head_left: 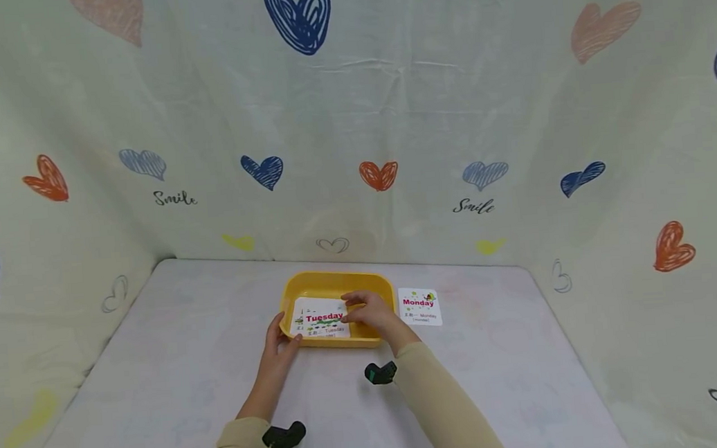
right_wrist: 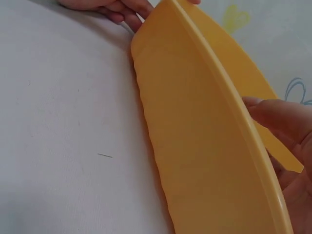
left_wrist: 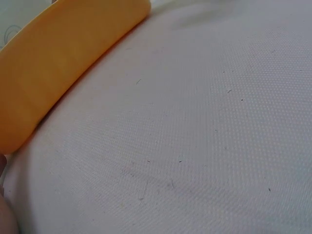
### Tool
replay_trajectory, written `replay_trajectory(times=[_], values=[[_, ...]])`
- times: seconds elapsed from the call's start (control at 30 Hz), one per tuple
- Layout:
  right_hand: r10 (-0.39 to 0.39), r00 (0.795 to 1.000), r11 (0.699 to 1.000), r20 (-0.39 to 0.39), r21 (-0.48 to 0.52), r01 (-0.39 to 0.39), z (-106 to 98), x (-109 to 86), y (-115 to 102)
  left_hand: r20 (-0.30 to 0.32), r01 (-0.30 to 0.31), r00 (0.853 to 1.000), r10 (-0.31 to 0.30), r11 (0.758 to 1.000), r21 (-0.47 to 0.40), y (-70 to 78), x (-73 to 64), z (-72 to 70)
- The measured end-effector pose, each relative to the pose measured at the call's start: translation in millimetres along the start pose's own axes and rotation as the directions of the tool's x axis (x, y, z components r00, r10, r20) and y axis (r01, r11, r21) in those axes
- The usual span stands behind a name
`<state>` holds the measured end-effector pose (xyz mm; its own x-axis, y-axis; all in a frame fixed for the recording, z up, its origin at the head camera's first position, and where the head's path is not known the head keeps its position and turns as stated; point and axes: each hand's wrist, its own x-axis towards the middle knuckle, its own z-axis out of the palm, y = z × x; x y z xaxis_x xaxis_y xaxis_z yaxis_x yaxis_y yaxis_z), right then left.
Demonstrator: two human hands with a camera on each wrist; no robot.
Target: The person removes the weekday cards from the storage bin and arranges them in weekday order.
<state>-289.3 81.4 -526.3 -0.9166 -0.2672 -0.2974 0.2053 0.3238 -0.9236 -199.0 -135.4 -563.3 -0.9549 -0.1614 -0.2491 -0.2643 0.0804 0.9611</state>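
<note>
A shallow yellow tray [head_left: 374, 341] holds white word cards, the upper one a "Tuesday" card [head_left: 324, 318] that partly covers another card [head_left: 299, 315] at its left. My left hand [head_left: 278, 347] grips the tray's near left corner, thumb and fingers spread round it. Over the tray's right side reaches my right hand [head_left: 369, 311], its thumb and index finger apart at the Tuesday card's right edge. In the right wrist view, the right thumb [right_wrist: 282, 117] shows just past the tray's rim; the cards are hidden there.
A "Monday" card [head_left: 420, 307] lies face up on the white tabletop [head_left: 174, 362], just right of the tray. Behind the table hangs a pale cloth [head_left: 413, 109] printed with hearts. Dark straps [head_left: 284, 437] sit on both wrists.
</note>
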Motion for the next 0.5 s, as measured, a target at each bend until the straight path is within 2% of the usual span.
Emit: replay_trajectory(times=[0.23,0.5], values=[[0.055,0.998,0.998,-0.021,-0.032,-0.056,1.9,2.5,-0.8,-0.005,0.016,1.0,-0.016,1.0,0.005,-1.6,2.0,1.1],[0.07,0.997,0.992,-0.012,-0.102,-0.071,4.0,8.9,1.4,-0.007,0.002,1.0,-0.002,1.0,-0.004,-2.5,0.7,0.4]])
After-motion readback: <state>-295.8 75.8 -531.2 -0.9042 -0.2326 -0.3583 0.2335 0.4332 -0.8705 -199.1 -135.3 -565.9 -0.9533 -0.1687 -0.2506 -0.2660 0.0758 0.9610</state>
